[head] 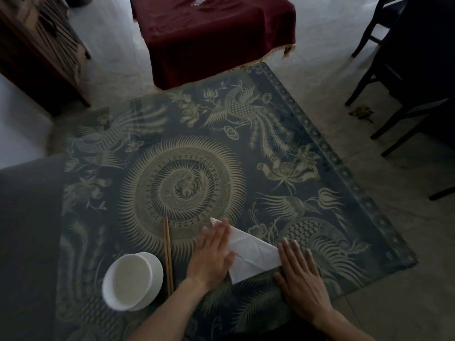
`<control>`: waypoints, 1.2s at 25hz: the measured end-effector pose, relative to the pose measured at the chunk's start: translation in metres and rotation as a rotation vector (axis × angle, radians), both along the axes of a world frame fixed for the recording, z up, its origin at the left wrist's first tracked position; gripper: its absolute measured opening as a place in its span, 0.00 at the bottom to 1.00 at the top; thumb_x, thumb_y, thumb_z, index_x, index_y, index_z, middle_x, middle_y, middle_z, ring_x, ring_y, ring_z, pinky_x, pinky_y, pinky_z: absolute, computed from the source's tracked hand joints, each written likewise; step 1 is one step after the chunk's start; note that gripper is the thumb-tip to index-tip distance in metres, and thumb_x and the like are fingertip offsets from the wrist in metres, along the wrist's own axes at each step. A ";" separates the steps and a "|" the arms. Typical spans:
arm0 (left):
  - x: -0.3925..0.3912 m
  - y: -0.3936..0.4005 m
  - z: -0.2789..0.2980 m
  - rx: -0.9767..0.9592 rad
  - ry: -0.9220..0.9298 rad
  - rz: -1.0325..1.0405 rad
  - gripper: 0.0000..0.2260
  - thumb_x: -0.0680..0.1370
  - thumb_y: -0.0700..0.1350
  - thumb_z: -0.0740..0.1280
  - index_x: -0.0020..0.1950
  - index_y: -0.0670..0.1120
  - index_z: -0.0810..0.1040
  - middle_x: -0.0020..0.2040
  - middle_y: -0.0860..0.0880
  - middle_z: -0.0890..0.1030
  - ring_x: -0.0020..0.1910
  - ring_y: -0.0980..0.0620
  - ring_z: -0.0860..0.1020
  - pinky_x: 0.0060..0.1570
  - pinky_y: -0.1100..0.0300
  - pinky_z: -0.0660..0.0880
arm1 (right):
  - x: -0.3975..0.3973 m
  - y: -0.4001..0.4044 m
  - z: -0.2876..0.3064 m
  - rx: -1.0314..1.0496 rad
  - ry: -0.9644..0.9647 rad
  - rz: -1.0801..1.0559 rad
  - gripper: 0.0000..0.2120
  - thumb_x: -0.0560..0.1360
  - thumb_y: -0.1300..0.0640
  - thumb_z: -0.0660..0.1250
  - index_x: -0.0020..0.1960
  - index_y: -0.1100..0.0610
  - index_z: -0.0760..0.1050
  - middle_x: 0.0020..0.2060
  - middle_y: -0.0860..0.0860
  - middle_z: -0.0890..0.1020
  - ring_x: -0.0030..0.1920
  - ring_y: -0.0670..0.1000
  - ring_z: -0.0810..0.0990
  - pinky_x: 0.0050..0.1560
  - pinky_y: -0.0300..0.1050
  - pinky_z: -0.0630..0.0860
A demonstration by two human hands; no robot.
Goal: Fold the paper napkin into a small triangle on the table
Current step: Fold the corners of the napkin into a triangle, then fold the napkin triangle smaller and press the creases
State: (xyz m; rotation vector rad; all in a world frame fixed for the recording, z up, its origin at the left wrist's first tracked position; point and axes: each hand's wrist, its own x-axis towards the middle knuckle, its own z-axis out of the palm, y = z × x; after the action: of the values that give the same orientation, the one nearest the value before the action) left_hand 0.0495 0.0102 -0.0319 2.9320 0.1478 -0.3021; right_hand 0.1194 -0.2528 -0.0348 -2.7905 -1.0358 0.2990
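- The white paper napkin (251,252) lay folded on the surface (283,148), a dark blue cloth-patterned top with pale bird and flower motifs under a glossy layer, near the edge closest to the person.
- The napkin showed a long slanted edge running from a point at upper left down to the right, with a folded flap at its lower part.
- The left hand (214,254) lay flat, palm down and fingers together and extended, over the napkin's left portion; only the napkin's upper tip showed beyond the fingertips.
- The right hand (300,274) lay flat with fingers spread, palm down, touching the napkin's right corner, most of the hand resting on the surface just beside the paper.
- Neither hand gripped anything; the napkin sat between them, pinned at both ends.
- A pair of wooden chopsticks (168,257) lay just left of the left hand.
- A white bowl (131,281) stood beside the chopsticks, further left.
- A dark red draped table (214,38) stood beyond the surface.
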 end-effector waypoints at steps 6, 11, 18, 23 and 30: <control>-0.021 -0.050 -0.013 -0.029 -0.003 -0.129 0.27 0.83 0.54 0.50 0.78 0.42 0.56 0.79 0.45 0.55 0.78 0.49 0.48 0.71 0.45 0.50 | -0.016 0.029 -0.012 0.031 -0.001 0.211 0.31 0.81 0.42 0.52 0.77 0.59 0.58 0.76 0.55 0.60 0.77 0.52 0.50 0.72 0.54 0.52; -0.033 -0.010 -0.009 0.054 0.037 0.027 0.28 0.83 0.57 0.44 0.79 0.44 0.53 0.80 0.48 0.51 0.78 0.49 0.47 0.71 0.41 0.45 | 0.000 -0.023 -0.013 0.005 -0.010 0.068 0.30 0.82 0.40 0.46 0.77 0.57 0.58 0.77 0.52 0.60 0.77 0.54 0.54 0.71 0.59 0.56; -0.036 0.001 -0.009 -0.004 0.016 0.007 0.27 0.83 0.56 0.46 0.78 0.43 0.59 0.79 0.46 0.57 0.77 0.45 0.56 0.70 0.40 0.50 | 0.002 -0.029 -0.010 0.018 -0.017 0.061 0.30 0.82 0.41 0.44 0.77 0.57 0.58 0.76 0.52 0.62 0.76 0.54 0.57 0.70 0.61 0.58; 0.001 0.020 0.002 -0.048 -0.132 0.064 0.28 0.80 0.57 0.58 0.76 0.44 0.62 0.75 0.44 0.67 0.74 0.45 0.62 0.72 0.45 0.56 | 0.001 -0.009 -0.009 0.083 -0.070 0.186 0.28 0.82 0.43 0.48 0.75 0.58 0.62 0.75 0.54 0.64 0.76 0.56 0.57 0.71 0.60 0.57; 0.065 0.043 0.026 -0.030 0.108 0.147 0.25 0.72 0.57 0.67 0.68 0.55 0.71 0.61 0.52 0.73 0.62 0.50 0.68 0.61 0.52 0.66 | 0.004 0.013 -0.006 0.062 -0.089 0.389 0.26 0.78 0.45 0.58 0.73 0.54 0.68 0.73 0.53 0.68 0.73 0.57 0.64 0.68 0.54 0.60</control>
State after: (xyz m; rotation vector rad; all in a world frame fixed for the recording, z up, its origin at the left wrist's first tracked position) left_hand 0.1149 0.0536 -0.0056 2.8559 0.3696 -0.4356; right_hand 0.1238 -0.2396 -0.0407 -2.5509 -1.5802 0.1813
